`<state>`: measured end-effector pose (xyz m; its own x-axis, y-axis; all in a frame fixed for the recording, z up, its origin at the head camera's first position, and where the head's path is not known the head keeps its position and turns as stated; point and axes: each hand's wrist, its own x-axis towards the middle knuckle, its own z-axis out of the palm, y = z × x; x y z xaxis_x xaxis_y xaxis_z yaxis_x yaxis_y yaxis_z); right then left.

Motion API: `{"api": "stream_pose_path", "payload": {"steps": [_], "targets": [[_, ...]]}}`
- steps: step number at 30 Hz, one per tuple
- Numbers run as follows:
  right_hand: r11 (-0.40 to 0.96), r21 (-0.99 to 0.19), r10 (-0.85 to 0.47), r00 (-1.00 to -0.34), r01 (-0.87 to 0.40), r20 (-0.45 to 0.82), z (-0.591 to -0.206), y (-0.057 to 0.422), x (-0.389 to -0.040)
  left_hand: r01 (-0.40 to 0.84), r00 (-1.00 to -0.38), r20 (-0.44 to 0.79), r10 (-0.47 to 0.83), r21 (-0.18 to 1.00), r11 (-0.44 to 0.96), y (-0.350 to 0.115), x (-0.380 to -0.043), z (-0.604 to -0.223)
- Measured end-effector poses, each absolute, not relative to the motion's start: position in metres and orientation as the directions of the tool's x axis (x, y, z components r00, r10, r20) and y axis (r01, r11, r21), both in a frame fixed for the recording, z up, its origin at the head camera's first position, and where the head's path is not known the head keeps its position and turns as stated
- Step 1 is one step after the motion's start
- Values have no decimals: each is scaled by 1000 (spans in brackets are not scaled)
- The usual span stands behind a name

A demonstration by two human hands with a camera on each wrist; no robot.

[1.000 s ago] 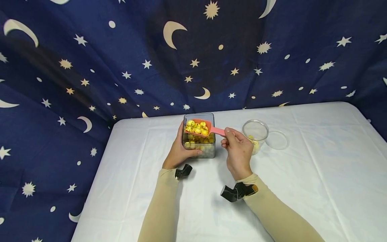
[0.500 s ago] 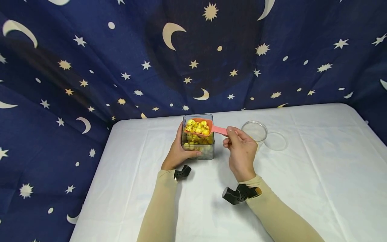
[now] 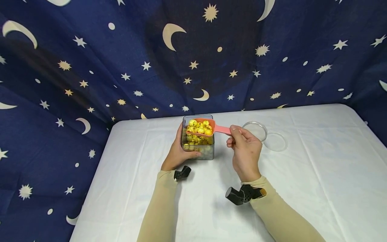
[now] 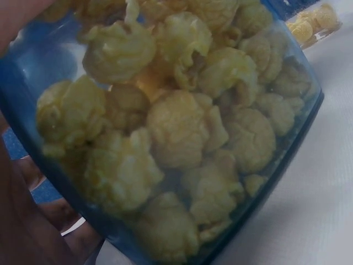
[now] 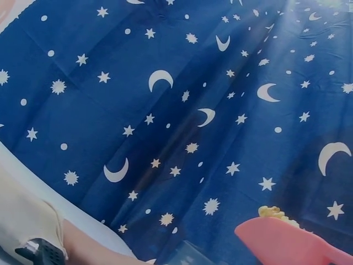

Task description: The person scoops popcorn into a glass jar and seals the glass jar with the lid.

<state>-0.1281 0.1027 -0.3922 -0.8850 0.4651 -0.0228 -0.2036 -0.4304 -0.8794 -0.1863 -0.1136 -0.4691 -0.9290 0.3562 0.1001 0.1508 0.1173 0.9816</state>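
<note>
My left hand (image 3: 178, 153) grips the left side of a clear square container (image 3: 207, 154), thumb across its front wall. Yellow popcorn (image 4: 182, 127) fills much of it, seen through the wall in the left wrist view. In my right hand (image 3: 247, 153) the handle of a pink scoop (image 3: 223, 129) is pinched between thumb and fingers. The scoop, heaped with popcorn (image 3: 200, 127), is held level over the container's opening. Behind the right hand stands a round clear cup (image 3: 263, 127), mostly hidden; the left wrist view shows popcorn (image 4: 313, 25) in that direction.
A clear ring-like lid (image 3: 276, 142) lies on the white tablecloth (image 3: 317, 168) right of the cup. A dark blue curtain (image 3: 121, 50) with moons and stars hangs behind the table and along its left side.
My right hand and the loaded scoop have shifted slightly to the right, covering more of the cup. The left hand keeps its hold on the container, which stays in place.
</note>
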Motion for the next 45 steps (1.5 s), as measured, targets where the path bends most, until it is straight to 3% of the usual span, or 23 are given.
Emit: {"api": "stream_pose_path", "payload": {"steps": [19,29,45], "targets": [[-444,-870,477,-878,-213,-28,-379,125,-128,184,-920,146,364,980,72,-113,-180,-458],[-452,-860,492,-870,-239,-17,-374,134,-128,204,-921,164,354,976,78,-113,-193,-486],[-439,-862,510,-860,-252,-8,-367,150,-124,230,-921,183,345,968,103,-114,-194,-488]]}}
